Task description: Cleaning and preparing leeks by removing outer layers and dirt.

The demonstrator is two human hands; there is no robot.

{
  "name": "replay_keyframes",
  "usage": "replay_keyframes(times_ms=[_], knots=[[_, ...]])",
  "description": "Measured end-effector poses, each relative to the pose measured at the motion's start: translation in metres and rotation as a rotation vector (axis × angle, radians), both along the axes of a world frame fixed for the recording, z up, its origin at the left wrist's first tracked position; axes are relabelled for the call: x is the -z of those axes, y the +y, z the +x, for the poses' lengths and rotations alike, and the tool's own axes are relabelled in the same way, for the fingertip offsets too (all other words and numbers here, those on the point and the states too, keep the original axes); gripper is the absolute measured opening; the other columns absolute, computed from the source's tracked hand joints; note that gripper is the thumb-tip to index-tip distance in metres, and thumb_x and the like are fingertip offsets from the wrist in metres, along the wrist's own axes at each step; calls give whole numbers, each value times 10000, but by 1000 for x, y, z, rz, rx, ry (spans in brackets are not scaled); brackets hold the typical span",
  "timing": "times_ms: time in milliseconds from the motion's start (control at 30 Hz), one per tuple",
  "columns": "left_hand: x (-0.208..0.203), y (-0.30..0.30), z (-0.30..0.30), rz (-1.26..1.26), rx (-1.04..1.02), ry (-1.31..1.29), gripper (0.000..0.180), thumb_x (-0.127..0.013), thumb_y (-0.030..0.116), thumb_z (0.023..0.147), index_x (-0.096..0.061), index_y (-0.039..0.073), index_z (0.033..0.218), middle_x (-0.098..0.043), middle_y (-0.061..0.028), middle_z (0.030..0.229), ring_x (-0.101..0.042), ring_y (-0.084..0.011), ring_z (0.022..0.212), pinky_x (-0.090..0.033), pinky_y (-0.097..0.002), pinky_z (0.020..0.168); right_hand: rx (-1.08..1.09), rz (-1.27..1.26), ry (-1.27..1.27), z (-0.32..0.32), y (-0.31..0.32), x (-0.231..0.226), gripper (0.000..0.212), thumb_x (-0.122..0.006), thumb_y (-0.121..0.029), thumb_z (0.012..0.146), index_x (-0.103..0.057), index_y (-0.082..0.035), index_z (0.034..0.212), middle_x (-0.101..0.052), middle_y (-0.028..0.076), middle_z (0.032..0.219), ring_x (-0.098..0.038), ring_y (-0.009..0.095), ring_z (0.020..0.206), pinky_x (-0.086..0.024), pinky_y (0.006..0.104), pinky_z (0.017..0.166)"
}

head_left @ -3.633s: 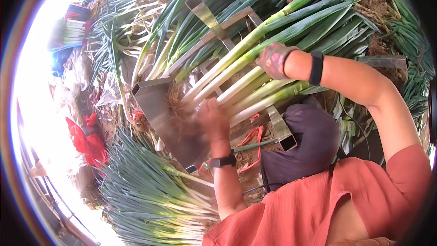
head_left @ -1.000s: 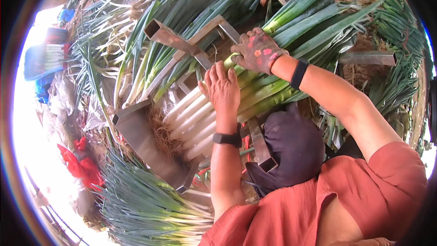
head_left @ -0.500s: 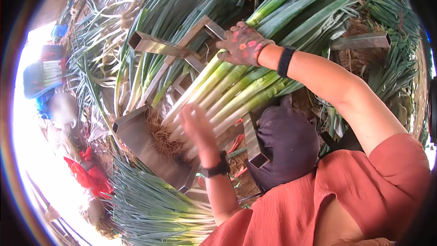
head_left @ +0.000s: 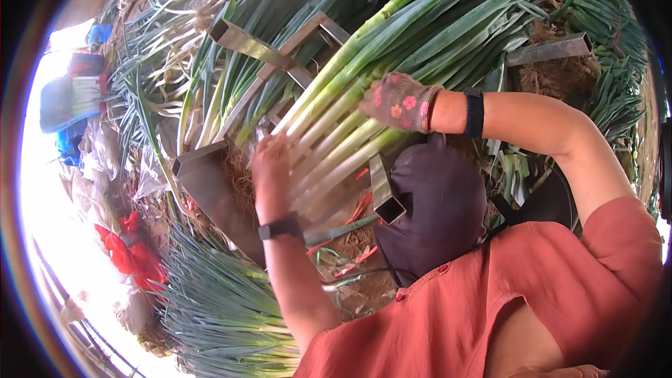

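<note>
Leeks (head_left: 395, 45) shade from white to green, and the brown glove (head_left: 400, 103) is flowered pink and orange

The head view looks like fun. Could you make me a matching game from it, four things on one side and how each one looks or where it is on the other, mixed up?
Things:
1. left hand
2. right hand
3. metal plate
4. shirt

Descriptions:
A. coral red
B. gloved, with a flower pattern
C. bare, at the pale ends of the stalks
D. grey, beside the roots

Right pairs: 1-C, 2-B, 3-D, 4-A
</note>
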State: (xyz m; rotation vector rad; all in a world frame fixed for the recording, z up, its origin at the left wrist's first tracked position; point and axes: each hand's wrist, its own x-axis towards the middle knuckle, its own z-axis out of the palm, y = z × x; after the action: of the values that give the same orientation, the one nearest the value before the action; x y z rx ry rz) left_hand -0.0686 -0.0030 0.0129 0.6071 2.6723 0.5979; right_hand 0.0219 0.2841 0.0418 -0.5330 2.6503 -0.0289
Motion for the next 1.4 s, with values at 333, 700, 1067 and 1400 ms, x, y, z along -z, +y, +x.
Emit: replay_keyframes(times_ms=[333,700,1067,1400], knots=[[-15,-1,-44,-167,110,-296,271,-592,236,887,-660,116,1121,-597,-135,1130,-571,-263,1038,-434,-334,933,-56,84,-118,-23,-12,-5,342,-555,-123,798,-612,-93,1135,-608,136,1053,-613,281,968,-515,385,779],[-12,-4,-39,-110,149,-209,303,-581,308,876,-669,109,1088,-619,-161,1101,-564,-308,1041,-435,-367,927,-60,309,-279,-52,-45,1,301,-748,-199,705,-721,-194,1004,-691,-9,1033,-658,205,930,-541,371,711],[-15,-1,-41,-100,142,-249,301,-626,235,857,-660,86,1116,-589,-145,1152,-572,-266,1058,-437,-342,931,-141,73,-109,-22,-12,-7,316,-637,-87,715,-633,-101,1031,-616,120,1018,-656,285,876,-531,398,707],[-6,-8,-35,16,94,-187,265,-612,191,842,-675,56,1061,-615,-152,1058,-570,-298,1007,-448,-353,879,-225,138,-65,-17,-16,-30,304,-581,-130,756,-571,-48,1048,-640,133,1002,-619,248,960,-478,393,792]])
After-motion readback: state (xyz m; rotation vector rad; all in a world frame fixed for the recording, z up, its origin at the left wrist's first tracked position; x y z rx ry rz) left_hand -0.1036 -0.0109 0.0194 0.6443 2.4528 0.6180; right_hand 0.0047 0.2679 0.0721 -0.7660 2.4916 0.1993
